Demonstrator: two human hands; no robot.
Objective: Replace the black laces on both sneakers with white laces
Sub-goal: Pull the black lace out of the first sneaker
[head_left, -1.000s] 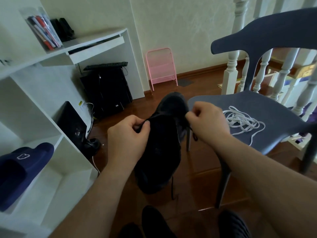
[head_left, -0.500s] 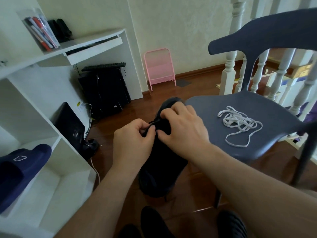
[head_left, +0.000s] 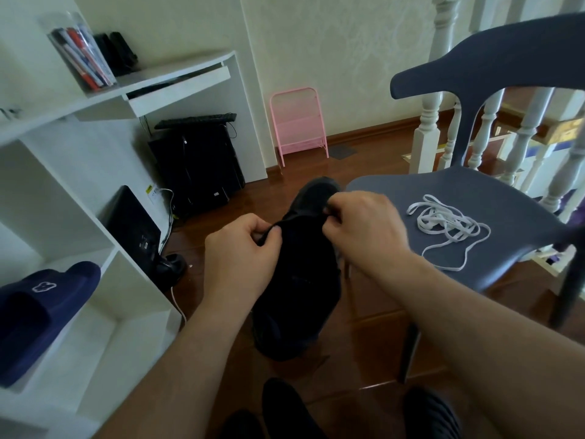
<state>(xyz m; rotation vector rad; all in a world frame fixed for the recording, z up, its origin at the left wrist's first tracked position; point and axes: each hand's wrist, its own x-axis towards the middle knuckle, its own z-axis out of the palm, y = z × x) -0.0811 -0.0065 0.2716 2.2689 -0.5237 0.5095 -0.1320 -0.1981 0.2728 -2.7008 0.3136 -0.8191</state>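
I hold a black sneaker (head_left: 300, 280) in the air between my hands, toe pointing away. My left hand (head_left: 240, 258) pinches the sneaker's left upper edge near the lacing. My right hand (head_left: 361, 229) has its fingers curled at the right side of the lacing, pinching there; the black lace itself is too dark to make out. A loose tangle of white laces (head_left: 446, 226) lies on the seat of the grey chair (head_left: 411, 191) to the right. Another dark shoe (head_left: 285, 407) stands on the floor below.
White shelving (head_left: 95, 217) on the left holds a navy slipper (head_left: 41, 299). Under the white desk (head_left: 177, 80) stand a black computer tower (head_left: 202, 166) and a keyboard. A pink stool (head_left: 299, 122) leans by the wall. White banisters (head_left: 433, 122) rise behind the chair.
My right hand moved from the right side across to the middle of the lacing beside my left hand, then back a little to the right. The sneaker stays held up.
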